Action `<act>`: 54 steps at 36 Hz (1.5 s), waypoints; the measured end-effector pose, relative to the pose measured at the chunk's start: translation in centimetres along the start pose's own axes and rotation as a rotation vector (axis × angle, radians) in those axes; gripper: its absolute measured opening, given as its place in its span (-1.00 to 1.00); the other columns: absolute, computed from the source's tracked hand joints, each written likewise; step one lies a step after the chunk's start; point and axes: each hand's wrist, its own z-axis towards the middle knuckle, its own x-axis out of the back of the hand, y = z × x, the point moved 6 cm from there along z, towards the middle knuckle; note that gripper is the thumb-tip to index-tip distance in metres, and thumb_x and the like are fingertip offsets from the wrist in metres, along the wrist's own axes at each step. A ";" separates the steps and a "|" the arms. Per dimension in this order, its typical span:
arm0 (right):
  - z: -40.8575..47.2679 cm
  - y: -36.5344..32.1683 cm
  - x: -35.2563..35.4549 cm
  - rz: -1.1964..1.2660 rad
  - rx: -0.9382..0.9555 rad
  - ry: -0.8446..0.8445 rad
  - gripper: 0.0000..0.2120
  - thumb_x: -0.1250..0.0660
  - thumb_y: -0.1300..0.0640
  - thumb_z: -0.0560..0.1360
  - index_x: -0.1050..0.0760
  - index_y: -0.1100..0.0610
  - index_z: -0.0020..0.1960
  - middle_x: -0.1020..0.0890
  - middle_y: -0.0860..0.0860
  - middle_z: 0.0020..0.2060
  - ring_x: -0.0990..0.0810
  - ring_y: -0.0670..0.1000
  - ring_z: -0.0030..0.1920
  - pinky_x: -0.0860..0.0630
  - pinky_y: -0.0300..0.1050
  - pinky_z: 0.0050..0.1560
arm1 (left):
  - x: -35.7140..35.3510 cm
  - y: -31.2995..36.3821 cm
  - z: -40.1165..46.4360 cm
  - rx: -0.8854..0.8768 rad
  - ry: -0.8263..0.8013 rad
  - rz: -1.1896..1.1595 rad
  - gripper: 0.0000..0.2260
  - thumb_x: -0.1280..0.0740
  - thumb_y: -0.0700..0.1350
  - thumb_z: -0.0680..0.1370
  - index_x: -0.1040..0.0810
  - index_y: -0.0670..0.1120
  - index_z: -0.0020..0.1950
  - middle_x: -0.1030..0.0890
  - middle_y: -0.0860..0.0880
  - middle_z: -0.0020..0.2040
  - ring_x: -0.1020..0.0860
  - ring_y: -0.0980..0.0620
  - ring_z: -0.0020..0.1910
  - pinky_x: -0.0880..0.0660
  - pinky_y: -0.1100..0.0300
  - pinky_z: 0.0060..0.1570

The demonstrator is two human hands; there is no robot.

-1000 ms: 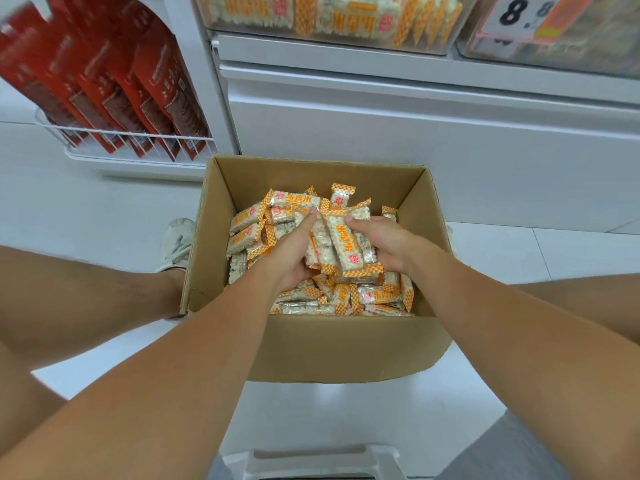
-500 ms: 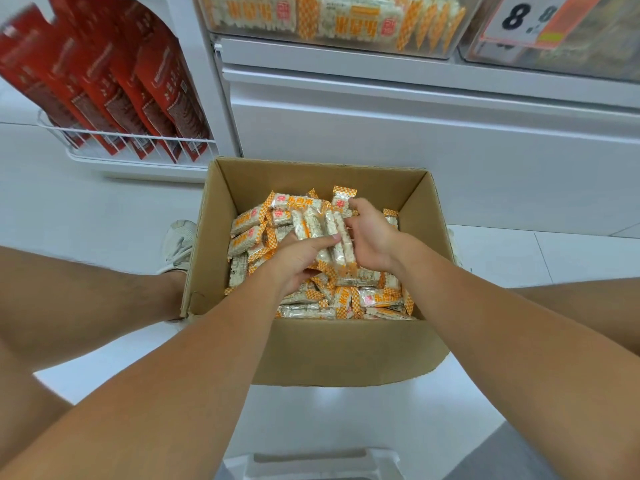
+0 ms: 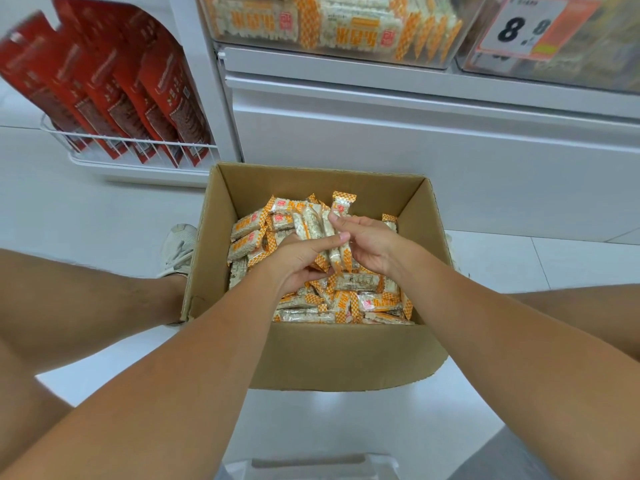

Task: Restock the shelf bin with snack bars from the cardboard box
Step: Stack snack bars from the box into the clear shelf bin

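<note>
An open cardboard box [image 3: 332, 355] sits on the floor between my legs, filled with several snack bars [image 3: 249, 226] in white wrappers with orange checkered ends. Both hands are inside it. My left hand [image 3: 298, 261] and my right hand [image 3: 370, 240] together grip a bunch of bars [image 3: 318, 226] standing upright between them, thumbs and fingers curled round the bundle. The clear shelf bin [image 3: 332, 32] above holds more of the same bars.
A white wire rack [image 3: 138, 147] with red pouches [image 3: 114, 81] hangs at the left. A price tag [image 3: 530, 26] marks the neighbouring bin at top right. White shelf front stands behind the box; a white stool edge [image 3: 311, 465] lies below.
The hands have gathered the bars into a tighter upright bunch; the left hand has come round its front and the bundle sits slightly higher in the box.
</note>
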 end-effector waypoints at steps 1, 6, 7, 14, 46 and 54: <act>0.1 0.0 0.0 -0.015 0.009 0.023 -0.48 -0.50 0.14 0.48 -0.42 0.34 0.32 -0.57 0.19 0.29 -0.43 0.03 0.39 -0.29 -0.13 0.38 | -0.1 0.0 -0.1 0.013 -0.010 -0.019 0.03 -0.67 -0.14 0.28 -0.11 -0.13 0.58 -0.33 -0.20 0.47 -0.47 -0.17 0.30 -0.66 -0.02 -0.04; -0.1 -0.5 -0.2 -0.083 0.026 0.102 -0.68 -0.25 -0.02 0.66 -0.53 0.26 0.07 -0.65 0.16 0.05 -0.63 0.00 -0.13 -0.62 -0.20 -0.14 | 0.1 -0.4 0.2 0.048 -0.045 -0.089 -0.50 -0.59 -0.29 0.36 -0.56 -0.25 0.26 -0.67 -0.19 0.11 -0.69 -0.09 -0.04 -0.64 0.12 -0.15; 0.0 -0.7 0.2 -0.075 0.028 0.119 -0.66 -0.19 0.01 0.69 -0.55 0.29 0.07 -0.64 0.17 0.01 -0.61 0.02 -0.18 -0.60 -0.19 -0.22 | 0.2 -0.5 0.2 0.052 -0.047 -0.104 -0.60 -0.57 -0.29 0.38 -0.60 -0.23 0.19 -0.66 -0.19 0.11 -0.67 -0.10 -0.03 -0.64 0.11 -0.10; -0.3 -2.9 1.4 -0.437 0.075 -0.180 -0.43 -0.42 0.44 0.45 -0.47 0.09 0.39 -0.49 0.02 0.35 -0.57 0.01 0.23 -0.62 0.00 0.19 | 0.9 -1.2 -0.4 0.115 -0.155 -0.133 -0.63 -0.54 -0.26 0.33 -0.62 -0.19 0.12 -0.68 -0.18 0.09 -0.69 -0.09 -0.09 -0.60 0.11 -0.05; -2.7 -5.2 1.6 -0.525 -0.055 -0.599 -0.20 -0.50 0.37 0.33 -0.40 -0.09 0.47 -0.50 0.10 0.40 -0.57 0.10 0.29 -0.56 -0.01 0.20 | -1.2 1.5 -3.2 0.161 -0.361 0.373 -0.57 -0.48 0.02 0.32 -0.59 -0.07 0.15 -0.72 0.02 -0.07 -0.67 0.10 -0.11 -0.61 0.18 -0.17; -9.5 -14.2 -2.0 -0.899 0.259 -0.550 -0.17 -0.64 0.32 0.21 -0.42 0.00 0.40 -0.58 0.06 0.19 -0.63 -0.03 0.10 -0.61 -0.10 0.09 | -2.8 10.2 -7.7 0.036 -0.502 0.672 -0.35 -0.67 -0.10 0.23 -0.58 -0.13 0.29 -0.68 -0.15 0.18 -0.63 -0.13 0.19 -0.50 -0.09 0.27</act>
